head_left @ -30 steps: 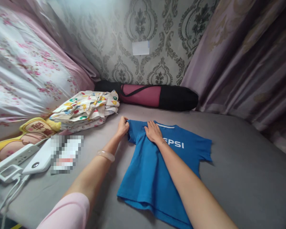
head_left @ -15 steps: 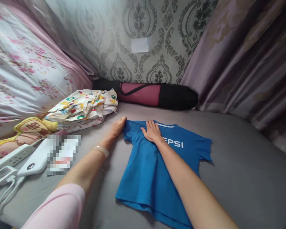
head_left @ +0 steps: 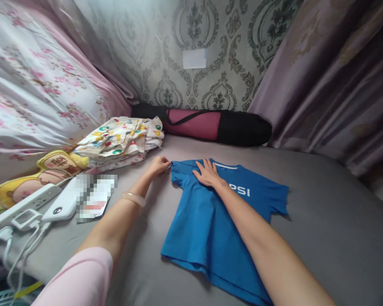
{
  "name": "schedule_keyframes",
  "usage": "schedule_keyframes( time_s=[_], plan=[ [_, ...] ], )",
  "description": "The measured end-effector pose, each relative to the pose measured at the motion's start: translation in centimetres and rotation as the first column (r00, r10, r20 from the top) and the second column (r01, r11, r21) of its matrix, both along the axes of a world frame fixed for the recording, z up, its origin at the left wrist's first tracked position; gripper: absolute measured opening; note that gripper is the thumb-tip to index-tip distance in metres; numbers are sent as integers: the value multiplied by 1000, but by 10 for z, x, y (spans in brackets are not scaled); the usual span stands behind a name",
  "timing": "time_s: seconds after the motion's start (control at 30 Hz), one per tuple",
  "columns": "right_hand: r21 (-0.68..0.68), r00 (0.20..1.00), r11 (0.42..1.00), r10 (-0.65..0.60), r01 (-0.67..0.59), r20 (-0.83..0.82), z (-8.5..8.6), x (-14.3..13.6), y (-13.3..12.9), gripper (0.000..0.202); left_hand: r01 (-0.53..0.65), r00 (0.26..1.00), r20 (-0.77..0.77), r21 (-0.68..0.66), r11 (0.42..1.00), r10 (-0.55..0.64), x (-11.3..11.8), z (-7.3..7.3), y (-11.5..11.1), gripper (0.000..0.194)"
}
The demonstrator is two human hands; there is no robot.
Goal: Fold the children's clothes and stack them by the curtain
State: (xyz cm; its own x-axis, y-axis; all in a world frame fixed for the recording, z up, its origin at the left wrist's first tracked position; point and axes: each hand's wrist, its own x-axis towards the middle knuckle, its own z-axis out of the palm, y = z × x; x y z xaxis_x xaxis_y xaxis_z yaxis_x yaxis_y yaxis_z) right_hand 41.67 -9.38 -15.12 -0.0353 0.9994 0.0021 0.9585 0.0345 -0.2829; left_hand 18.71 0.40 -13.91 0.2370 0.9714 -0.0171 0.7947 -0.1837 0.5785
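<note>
A blue T-shirt point(head_left: 191, 225) with white lettering lies spread on the grey sheet, its collar away from me and its hem toward me. At the tip of the left-hand sleeve, my left hand point(head_left: 159, 165) is closed, thumb and fingers pinching the sleeve's edge. My right hand point(head_left: 207, 173) rests flat on the shirt beside the collar, fingers spread, and its forearm crosses the chest and hides part of the lettering. Soft creases run down the shirt's left half.
Folded patterned clothes point(head_left: 121, 138) sit at the back left, near a yellow plush toy point(head_left: 55, 168). A power strip point(head_left: 35, 204), a white power bank point(head_left: 62, 204) and a partly blurred phone point(head_left: 98, 199) lie at left. A long black-and-pink bag point(head_left: 194, 125) lies along the wall.
The view has shifted, so things sit slightly further right. My left hand has drawn back a little to the sleeve's very edge. The right hand stays flat on the shirt.
</note>
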Motion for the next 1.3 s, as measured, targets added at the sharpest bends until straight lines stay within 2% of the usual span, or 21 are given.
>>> schedule_keyframes(
  time_s=[0.13, 0.23, 0.33, 0.47, 0.63, 0.73, 0.8, 0.87, 0.93, 0.97, 1.03, 1.07, 1.1, 1.17, 1.3],
  plan=[
    [223, 987, 962, 155, -159, 36, 14, -34, -17, 41, -59, 998, 6, -45, 997, 59, 3, 0, -8, 18],
    [215, 974, 950, 210, -224, 88, 17, -67, -31, 36, -105, 994, 5, -65, 992, 106, 11, -5, -9, 21],
    [206, 973, 956, 178, -207, 150, 13, -88, -37, 26, -140, 990, -9, -57, 988, 140, 19, -11, -5, 19],
    [188, 980, 968, 138, -164, 146, 10, -90, -38, 26, -161, 987, -8, 1, 987, 161, 24, -14, 0, 11],
    [125, 979, 975, 169, -183, 116, 18, -83, -44, 29, -187, 982, 14, 52, 981, 187, 24, -13, 0, 16],
    [71, 961, 958, 276, -278, 34, 25, -77, -45, 26, -174, 985, 2, 37, 984, 174, 22, -12, -1, 13],
    [80, 924, 929, 367, -361, -102, 29, -63, -42, 28, -157, 987, -9, 37, 987, 158, 20, -10, 1, 13],
    [134, 914, 940, 336, -312, -229, 32, -34, -38, 31, -149, 989, -16, 69, 987, 150, 21, -6, 4, 20],
    [172, 960, 982, 115, -72, -257, 32, 9, -35, 36, -139, 990, -12, 116, 983, 142, 25, -2, 8, 27],
    [173, 974, 981, -50, 90, -222, 31, 34, -35, 37, -123, 992, -10, 135, 983, 125, 30, 0, 9, 29],
    [149, 918, 907, -385, 395, -92, 28, 84, -37, 39, -45, 998, -30, 148, 988, 50, 46, 3, 10, 30],
    [133, 876, 867, -482, 479, -18, 25, 105, -38, 38, 18, 998, -58, 145, 989, -9, 57, 4, 9, 31],
    [110, 851, 850, -523, 516, 45, 21, 124, -39, 38, 88, 993, -95, 138, 987, -75, 69, 5, 8, 31],
    [73, 842, 851, -526, 521, 122, 13, 148, -42, 36, 212, 967, -167, 116, 970, -191, 95, 5, 6, 33],
    [74, 864, 877, -481, 475, 146, 0, 159, -44, 31, 291, 937, -225, 85, 953, -266, 134, 1, 3, 30]
  ],
)
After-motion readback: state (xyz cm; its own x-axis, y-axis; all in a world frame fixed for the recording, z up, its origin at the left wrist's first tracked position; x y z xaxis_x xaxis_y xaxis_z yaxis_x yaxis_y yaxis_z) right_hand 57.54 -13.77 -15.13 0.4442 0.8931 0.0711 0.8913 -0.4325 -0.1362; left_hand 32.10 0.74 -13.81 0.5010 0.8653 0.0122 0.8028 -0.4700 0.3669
